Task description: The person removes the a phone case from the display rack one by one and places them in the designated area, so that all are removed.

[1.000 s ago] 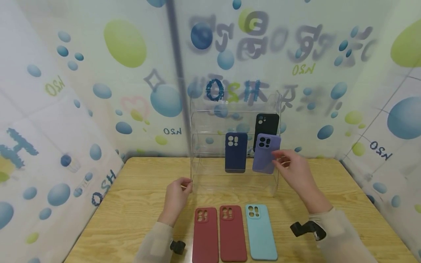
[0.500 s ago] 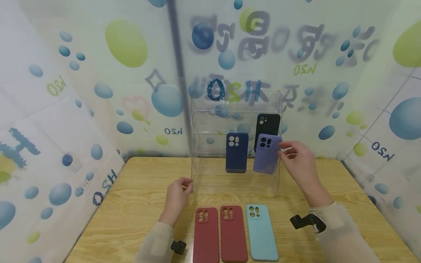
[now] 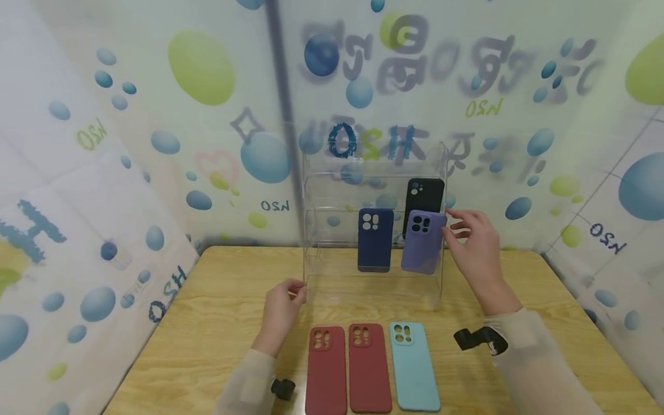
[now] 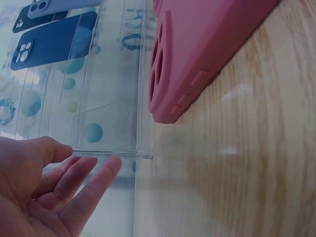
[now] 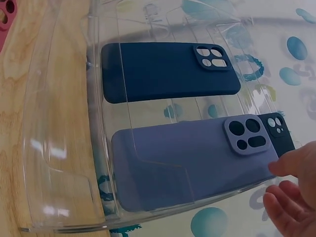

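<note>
A clear acrylic display rack (image 3: pixel 332 276) stands on the table with a navy phone case (image 3: pixel 375 242) and a purple phone case (image 3: pixel 422 245) on its lower tier. Behind the purple one, a black phone case (image 3: pixel 426 193) sits one tier higher. My left hand (image 3: pixel 282 310) pinches the rack's left side panel low down, the thumb on one face and fingers on the other. At the opposite side, my right hand (image 3: pixel 476 253) has its thumb and fingers about the rack's right side edge, the thumb right at the purple case's upper corner.
Two dark red phone cases, the left one (image 3: pixel 325 369) and the middle one (image 3: pixel 369 369), lie in front of the rack. To their right is a light blue phone case (image 3: pixel 416 366). The wooden table (image 3: pixel 207 311) meets a patterned back wall (image 3: pixel 249 196).
My right hand has slid up and to the right, off the purple case's front to the rack's right edge. The left hand has kept its place at the rack.
</note>
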Demonstrator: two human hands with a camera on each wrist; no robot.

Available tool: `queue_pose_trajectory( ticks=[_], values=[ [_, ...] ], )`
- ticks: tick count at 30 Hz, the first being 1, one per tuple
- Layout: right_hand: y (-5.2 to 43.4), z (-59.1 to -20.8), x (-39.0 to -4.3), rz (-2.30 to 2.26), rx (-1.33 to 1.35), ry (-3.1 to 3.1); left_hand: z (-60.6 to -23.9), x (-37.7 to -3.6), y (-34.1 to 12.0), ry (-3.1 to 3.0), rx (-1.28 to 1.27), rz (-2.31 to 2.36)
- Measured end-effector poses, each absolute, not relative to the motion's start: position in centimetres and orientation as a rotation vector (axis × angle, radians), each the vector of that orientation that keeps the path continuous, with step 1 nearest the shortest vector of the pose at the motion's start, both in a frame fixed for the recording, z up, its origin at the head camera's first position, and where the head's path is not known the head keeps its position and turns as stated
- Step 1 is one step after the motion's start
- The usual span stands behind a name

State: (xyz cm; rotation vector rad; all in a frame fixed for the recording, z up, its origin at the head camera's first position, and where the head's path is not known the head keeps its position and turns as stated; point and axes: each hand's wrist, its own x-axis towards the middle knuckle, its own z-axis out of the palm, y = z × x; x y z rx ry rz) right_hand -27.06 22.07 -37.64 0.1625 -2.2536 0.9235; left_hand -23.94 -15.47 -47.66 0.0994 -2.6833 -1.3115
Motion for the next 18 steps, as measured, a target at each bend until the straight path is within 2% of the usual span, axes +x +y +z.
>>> queue_pose_trajectory(
  ticks=[18],
  values=[
    [21.84,-38.43,-27.66,0.947,0.184,-2.228,-47.52,-23.92,-15.50,-2.675,0.091,-1.313]
  ],
)
